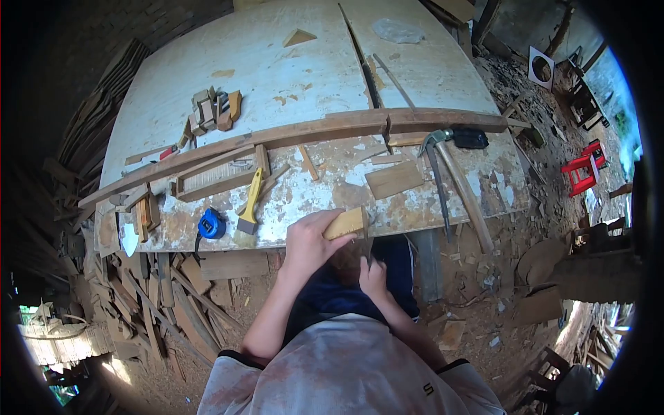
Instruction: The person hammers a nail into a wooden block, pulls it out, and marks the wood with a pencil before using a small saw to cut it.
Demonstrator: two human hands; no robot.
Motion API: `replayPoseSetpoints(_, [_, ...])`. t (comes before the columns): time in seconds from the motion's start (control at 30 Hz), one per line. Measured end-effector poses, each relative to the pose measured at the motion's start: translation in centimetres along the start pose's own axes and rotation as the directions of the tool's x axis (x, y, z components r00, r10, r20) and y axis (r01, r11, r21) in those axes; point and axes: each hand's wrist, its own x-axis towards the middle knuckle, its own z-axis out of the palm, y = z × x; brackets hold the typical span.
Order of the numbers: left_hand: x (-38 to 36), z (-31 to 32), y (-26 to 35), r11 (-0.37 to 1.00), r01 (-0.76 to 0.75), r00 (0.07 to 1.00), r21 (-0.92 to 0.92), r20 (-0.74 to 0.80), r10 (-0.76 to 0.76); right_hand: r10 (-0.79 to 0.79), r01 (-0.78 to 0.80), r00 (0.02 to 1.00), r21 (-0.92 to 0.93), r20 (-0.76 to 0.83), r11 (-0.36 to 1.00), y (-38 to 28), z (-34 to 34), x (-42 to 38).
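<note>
My left hand (309, 238) is closed around a pale wooden block (347, 222) at the front edge of the workbench (290, 238). Just below and to the right, my right hand (373, 278) grips a tool with a thin dark blade (369, 247), which points up toward the block's right end. Its exact kind is hard to make out, and the hand hides its handle. Left of the block lie a yellow-handled brush or scraper (252, 200) and a blue tape measure (211, 224).
A long wooden beam (297, 131) crosses the bench. On the right lie a hammer (463, 190) and a dark metal bar (438, 190). A small wooden frame (214, 181), a thin board (394, 180) and wooden planes (214, 111) are on the bench. Scrap wood (173, 297) covers the floor left.
</note>
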Motion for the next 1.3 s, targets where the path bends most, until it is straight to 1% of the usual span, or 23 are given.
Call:
replayPoseSetpoints(0.03, [-0.1, 0.1, -0.1, 1.000, -0.011, 1.000, -0.007, -0.013, 0.010, 0.013, -0.011, 0.999, 0.056, -0.031, 0.998, -0.6, -0.1, -0.4])
replayPoseSetpoints(0.1, [-0.4, 0.4, -0.3, 1.000, 0.007, 1.000, -0.028, -0.004, -0.007, 0.003, -0.003, 1.000, 0.076, 0.004, 0.997, -0.8, -0.1, 0.0])
replayPoseSetpoints(0.13, [-0.2, 0.3, -0.3, 1.000, 0.013, 1.000, -0.019, -0.010, -0.013, 0.006, -0.008, 0.999, 0.083, 0.032, 0.996, -2.5, -0.7, 0.5])
replayPoseSetpoints(0.17, [0.2, 0.2, -0.2, 1.000, 0.024, 1.000, -0.011, -0.010, -0.024, 0.055, -0.057, 0.993, 0.015, 0.103, 0.998, -3.7, -1.1, 1.4])
replayPoseSetpoints(0.27, [0.3, 0.0, -0.3, 1.000, 0.013, 1.000, 0.005, -0.008, -0.013, 0.033, -0.032, 0.998, -0.015, 0.054, 0.999, 0.1, 0.0, -0.3])
replayPoseSetpoints(0.3, [0.3, 0.0, -0.4, 1.000, 0.001, 1.000, 0.001, -0.018, -0.001, 0.046, -0.046, 0.999, 0.040, 0.007, 0.998, 0.9, 0.3, -1.0])
replayPoseSetpoints(0.4, [0.2, 0.4, -0.8, 1.000, -0.004, 1.000, -0.010, -0.018, 0.004, 0.020, -0.021, 1.000, 0.080, 0.013, 0.997, -2.4, -0.8, 0.7])
replayPoseSetpoints(0.43, [0.4, 0.2, -0.5, 1.000, 0.014, 1.000, -0.019, 0.001, -0.014, 0.060, -0.064, 0.995, 0.047, 0.077, 0.997, -3.3, -1.2, 1.6])
replayPoseSetpoints(0.47, [0.1, 0.1, -0.3, 0.999, 0.032, 0.999, -0.025, 0.020, -0.032, 0.071, -0.074, 0.994, 0.025, 0.088, 0.997, -2.8, -1.3, 0.7])
replayPoseSetpoints(0.53, [0.0, 0.2, -0.6, 0.999, 0.003, 1.000, -0.034, 0.004, -0.003, 0.062, -0.062, 0.995, -0.001, 0.082, 0.998, -0.7, -0.4, 0.5])
replayPoseSetpoints(0.57, [0.3, 0.1, -0.7, 0.999, -0.019, 1.000, -0.040, -0.007, 0.018, 0.028, -0.029, 0.998, 0.007, 0.049, 1.000, 0.6, 0.0, -0.6])
replayPoseSetpoints(0.6, [0.6, 0.0, -0.7, 0.999, -0.024, 1.000, -0.031, -0.018, 0.024, 0.035, -0.036, 0.999, 0.052, 0.024, 0.998, 1.5, 0.3, -1.2])
replayPoseSetpoints(0.67, [0.4, 0.1, -0.7, 1.000, -0.008, 1.000, -0.024, -0.030, 0.007, 0.067, -0.069, 0.988, 0.011, 0.137, 0.998, -0.7, -0.8, -0.3])
replayPoseSetpoints(0.7, [0.5, 0.3, -1.0, 0.998, 0.012, 0.996, -0.061, -0.092, -0.017, 0.084, -0.087, 0.985, 0.014, 0.149, 0.996, -1.2, -1.2, -0.3])
replayPoseSetpoints(0.77, [0.3, 0.0, -1.1, 0.999, 0.012, 0.999, -0.032, -0.048, -0.013, 0.099, -0.105, 0.981, 0.031, 0.164, 0.994, -1.8, -1.2, 0.3])
replayPoseSetpoints(0.83, [0.9, -0.4, -1.3, 1.000, -0.017, 0.999, -0.007, -0.041, 0.017, 0.090, -0.092, 0.989, 0.004, 0.119, 0.996, 0.0, -0.9, -0.4])
replayPoseSetpoints(0.9, [0.9, -0.5, -1.4, 1.000, -0.003, 1.000, -0.016, -0.021, 0.002, 0.069, -0.070, 0.995, 0.005, 0.076, 0.998, 0.4, -0.4, -0.3])
replayPoseSetpoints(1.0, [0.5, -0.4, -1.1, 1.000, 0.000, 1.000, -0.026, 0.001, 0.000, 0.095, -0.096, 0.982, 0.002, 0.161, 0.995, -3.1, -1.2, 1.7])
replayPoseSetpoints(1.1, [0.8, -0.7, -0.9, 0.999, -0.028, 1.000, -0.022, -0.010, 0.028, 0.033, -0.034, 0.998, 0.021, 0.052, 0.999, 0.0, 0.3, 0.0])
replayPoseSetpoints(1.13, [0.7, -0.6, -0.9, 0.999, -0.040, 0.999, -0.016, -0.025, 0.039, 0.016, -0.016, 1.000, 0.012, 0.011, 1.000, -0.4, 0.2, 0.2])
replayPoseSetpoints(1.2, [0.7, -0.4, -1.2, 0.999, -0.039, 0.999, -0.016, -0.022, 0.039, 0.023, -0.024, 0.999, 0.010, 0.043, 1.000, -0.7, -0.1, 0.3])
replayPoseSetpoints(1.27, [0.5, -0.7, -0.8, 1.000, -0.009, 1.000, -0.024, 0.014, 0.010, 0.040, -0.042, 0.993, 0.017, 0.111, 0.999, -3.6, -1.3, 1.9])
replayPoseSetpoints(1.3, [0.2, -0.6, -0.7, 1.000, -0.008, 1.000, -0.024, 0.017, 0.009, 0.048, -0.047, 0.992, -0.005, 0.115, 0.999, -3.0, -1.1, 1.8])
